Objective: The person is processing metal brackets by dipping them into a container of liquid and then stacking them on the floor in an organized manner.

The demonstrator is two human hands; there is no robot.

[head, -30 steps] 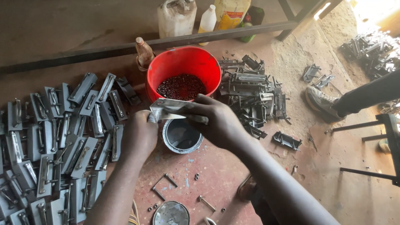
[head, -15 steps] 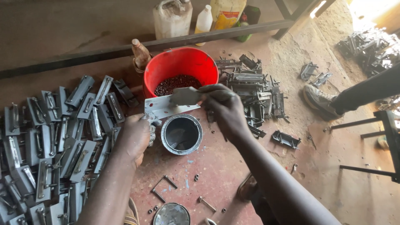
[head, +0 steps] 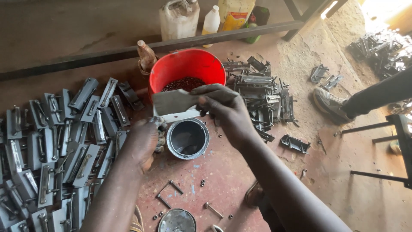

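A head-worn camera looks down at a person working low over a reddish workshop floor [head: 223, 172]. The right hand [head: 227, 109] is closed around the right end of a flat grey metal plate [head: 176, 105], thumb on top and fingers wrapped beneath. The plate's long axis runs roughly from nine to three o'clock, and it is held in the air just above a small open tin can [head: 187, 138] with a grey inside. The left hand [head: 146, 139] sits at about seven o'clock from the plate, curled shut with its knuckles up; whether it holds anything cannot be told. It is just beside the can's left rim and slightly farther from the plate than the right hand. Directly behind the plate, at twelve o'clock, stands a red plastic bucket [head: 189, 68] holding small dark pieces. At nine o'clock a wide spread of similar grey metal brackets [head: 56, 141] covers the floor; at two o'clock lies a darker heap of metal parts [head: 262, 92]. Loose bolts [head: 165, 193] and a round tin lid [head: 177, 221] lie at six o'clock. Another person's shoe [head: 328, 101] rests at three o'clock, well apart.
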